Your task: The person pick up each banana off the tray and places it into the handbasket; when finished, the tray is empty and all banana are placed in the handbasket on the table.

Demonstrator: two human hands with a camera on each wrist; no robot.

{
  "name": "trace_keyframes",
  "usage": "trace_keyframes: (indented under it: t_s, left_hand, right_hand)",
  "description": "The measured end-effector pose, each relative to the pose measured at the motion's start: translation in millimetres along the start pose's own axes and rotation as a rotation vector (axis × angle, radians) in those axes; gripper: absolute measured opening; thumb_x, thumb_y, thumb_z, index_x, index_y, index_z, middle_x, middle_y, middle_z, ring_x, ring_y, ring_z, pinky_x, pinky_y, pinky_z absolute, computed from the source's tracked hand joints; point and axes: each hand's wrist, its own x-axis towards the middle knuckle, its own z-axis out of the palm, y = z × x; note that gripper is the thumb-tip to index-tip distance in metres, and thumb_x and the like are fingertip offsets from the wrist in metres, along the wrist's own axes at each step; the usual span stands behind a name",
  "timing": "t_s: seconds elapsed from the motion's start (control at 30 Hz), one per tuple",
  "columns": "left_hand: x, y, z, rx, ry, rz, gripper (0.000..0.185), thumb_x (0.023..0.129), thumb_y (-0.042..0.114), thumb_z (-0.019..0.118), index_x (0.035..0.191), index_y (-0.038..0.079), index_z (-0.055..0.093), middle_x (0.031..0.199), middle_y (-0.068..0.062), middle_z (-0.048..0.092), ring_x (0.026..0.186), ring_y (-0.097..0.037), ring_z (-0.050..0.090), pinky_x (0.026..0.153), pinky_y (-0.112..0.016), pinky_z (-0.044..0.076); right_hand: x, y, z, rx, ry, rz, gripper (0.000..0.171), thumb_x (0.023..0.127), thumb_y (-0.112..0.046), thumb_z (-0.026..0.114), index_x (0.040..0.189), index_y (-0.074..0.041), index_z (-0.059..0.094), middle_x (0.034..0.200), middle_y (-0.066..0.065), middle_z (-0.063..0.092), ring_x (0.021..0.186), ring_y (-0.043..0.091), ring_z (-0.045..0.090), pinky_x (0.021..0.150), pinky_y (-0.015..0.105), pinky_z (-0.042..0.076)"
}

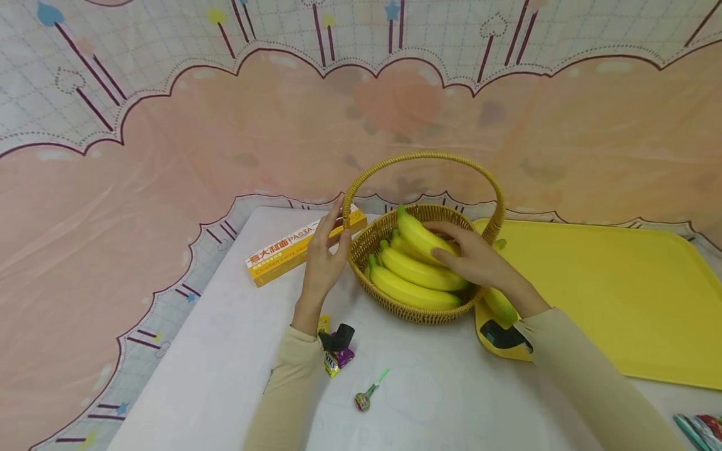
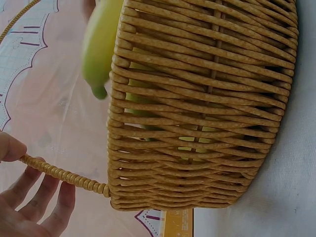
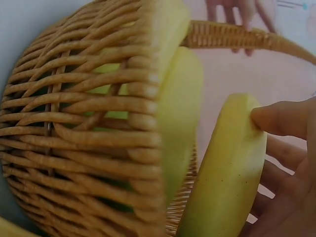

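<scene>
The left hand (image 1: 326,254) pinches the wicker basket (image 1: 414,311) by its handle to steady it, while the right hand (image 1: 470,257) grasps a banana (image 1: 420,237) (topmost of the bunch).

**Both hands at the wicker basket**

The left hand (image 1: 326,257) holds the base of the arched handle of the round woven wicker basket (image 1: 417,310). The right hand (image 1: 470,257) grips the top banana of the bunch of yellow bananas (image 1: 414,275) lying in the basket. A yellow pasta box (image 1: 282,255) lies just behind the left hand. A large yellow plastic tray (image 1: 615,294) lies right of the basket. A lollipop (image 1: 366,394) lies near the front.
</scene>
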Motion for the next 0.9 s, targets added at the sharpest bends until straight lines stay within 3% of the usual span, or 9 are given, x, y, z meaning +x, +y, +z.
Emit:
trace_keyframes:
  t_s: [0.1,0.33,0.5,0.9]
  left_hand:
    - [-0.5,0.0,0.0,0.001,0.0,-0.007,0.057,0.097,0.017,0.05,0.148,0.034,0.03,0.135,-0.009,0.051,0.119,-0.023,0.053,0.094,-0.043,0.053]
    - [-0.1,-1.6,0.8,-0.007,-0.001,0.0,0.054,0.097,0.014,0.05,0.148,0.02,0.033,0.135,-0.009,0.051,0.118,-0.025,0.054,0.093,-0.042,0.054]
    - [1.3,-1.8,0.7,-0.004,-0.001,0.01,0.054,0.098,0.018,0.05,0.149,0.023,0.032,0.135,-0.009,0.051,0.119,-0.024,0.054,0.092,-0.042,0.054]
    - [2.4,-1.6,0.8,-0.013,-0.006,0.006,0.055,0.097,0.017,0.05,0.148,0.027,0.032,0.137,-0.007,0.05,0.119,-0.024,0.054,0.093,-0.043,0.053]
  right_hand:
    - [10.0,3.9,6.0,-0.011,-0.027,0.019,0.048,0.096,-0.026,0.053,0.142,-0.018,0.041,0.135,0.011,0.053,0.121,0.03,0.052,0.1,0.05,0.044]
    - [19.7,11.7,16.9,-0.053,-0.085,0.045,0.047,0.095,-0.023,0.054,0.141,-0.017,0.044,0.131,0.013,0.057,0.118,0.031,0.054,0.099,0.049,0.046]
    - [21.3,12.1,19.1,-0.083,-0.115,0.046,0.047,0.096,-0.025,0.052,0.141,-0.017,0.043,0.133,0.013,0.056,0.118,0.031,0.054,0.101,0.05,0.044]
    - [21.8,10.2,13.8,-0.043,-0.099,0.08,0.043,0.097,-0.026,0.05,0.138,-0.014,0.046,0.134,0.012,0.054,0.122,0.031,0.052,0.101,0.05,0.044]
